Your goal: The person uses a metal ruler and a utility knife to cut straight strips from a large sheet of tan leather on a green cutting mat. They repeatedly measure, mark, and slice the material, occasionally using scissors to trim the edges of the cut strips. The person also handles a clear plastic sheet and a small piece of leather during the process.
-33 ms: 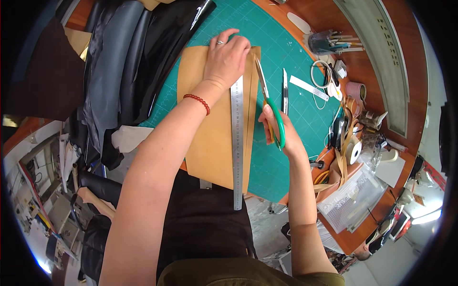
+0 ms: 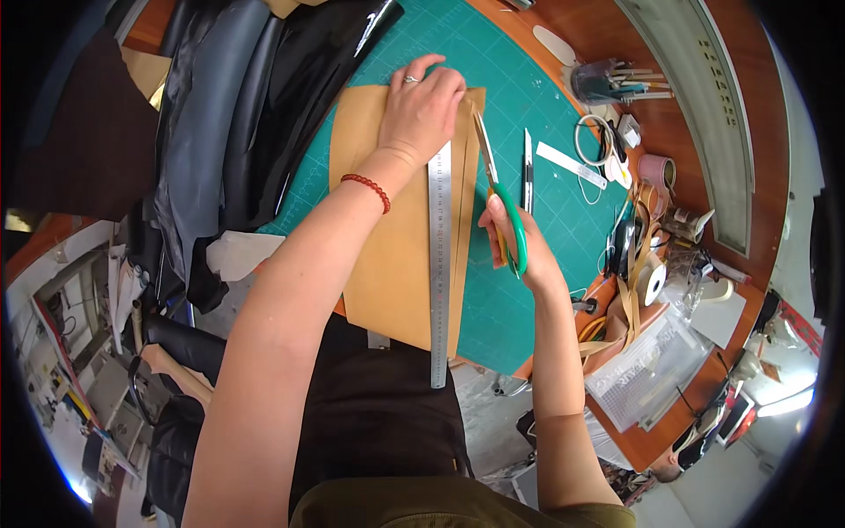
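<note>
A long tan sheet, leather or heavy paper, lies on the green cutting mat. A narrow strip runs along its right side. My left hand is closed at the sheet's far edge, fingers curled by the far right corner; their tips are partly hidden. Lengthwise on the sheet rests a steel ruler, its near end sticking out past the sheet. My right hand is wrapped round the green handles of a pair of scissors, their blades pointing away from me to the sheet's far right corner.
Right of the scissors lie a craft knife and a white strip. A pen holder and a tape roll line the right side. Dark rolled material leans on the left. A clear plastic bag sits at the near right.
</note>
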{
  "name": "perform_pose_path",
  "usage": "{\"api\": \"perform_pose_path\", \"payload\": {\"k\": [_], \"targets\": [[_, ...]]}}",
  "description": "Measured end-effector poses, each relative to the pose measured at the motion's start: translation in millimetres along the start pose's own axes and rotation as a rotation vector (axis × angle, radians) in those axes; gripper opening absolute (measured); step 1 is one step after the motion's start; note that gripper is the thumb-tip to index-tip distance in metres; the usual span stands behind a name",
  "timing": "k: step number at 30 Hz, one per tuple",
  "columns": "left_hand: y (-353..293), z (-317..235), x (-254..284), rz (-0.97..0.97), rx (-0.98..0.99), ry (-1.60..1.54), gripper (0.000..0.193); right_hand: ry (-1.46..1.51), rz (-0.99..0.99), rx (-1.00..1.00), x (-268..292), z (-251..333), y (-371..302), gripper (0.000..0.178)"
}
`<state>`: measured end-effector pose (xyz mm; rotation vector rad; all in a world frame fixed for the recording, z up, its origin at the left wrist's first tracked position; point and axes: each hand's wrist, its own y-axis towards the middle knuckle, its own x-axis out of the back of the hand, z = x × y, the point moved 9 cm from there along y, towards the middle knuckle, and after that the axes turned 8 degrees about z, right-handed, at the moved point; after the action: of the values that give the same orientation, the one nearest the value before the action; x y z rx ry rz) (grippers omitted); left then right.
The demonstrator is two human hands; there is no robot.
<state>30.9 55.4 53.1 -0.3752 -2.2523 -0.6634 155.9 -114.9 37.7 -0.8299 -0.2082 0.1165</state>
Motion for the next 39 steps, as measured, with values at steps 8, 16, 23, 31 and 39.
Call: {"api": "perform_pose_path", "payload": {"k": [8,16,23,31,39], "targets": [[0.4,5.1,-1.7,-0.005,0.058,-0.007,0.008,-0.024,0.02,0.018,-3.9,11.6,16.9,0.076],[0.7,8.3,0.1,-0.007,0.093,-0.025,0.009,0.078,0.071,-0.002,-13.6,11.8,-0.5,0.068],[1.8,8.7,-1.7,0.003,0.117,-0.033,0.01,0.101,0.001,0.028,-10.3,29.3,21.9,0.067],[1.5,8.0,-0.9,0.002,0.113,-0.043,0.01,0.108,-0.032,0.046,-9.4,29.1,32.8,0.077],[1.7,8.9,-2.5,0.011,0.107,-0.018,0.01,0.102,-0.084,0.062,-11.7,30.9,33.9,0.06]]}}
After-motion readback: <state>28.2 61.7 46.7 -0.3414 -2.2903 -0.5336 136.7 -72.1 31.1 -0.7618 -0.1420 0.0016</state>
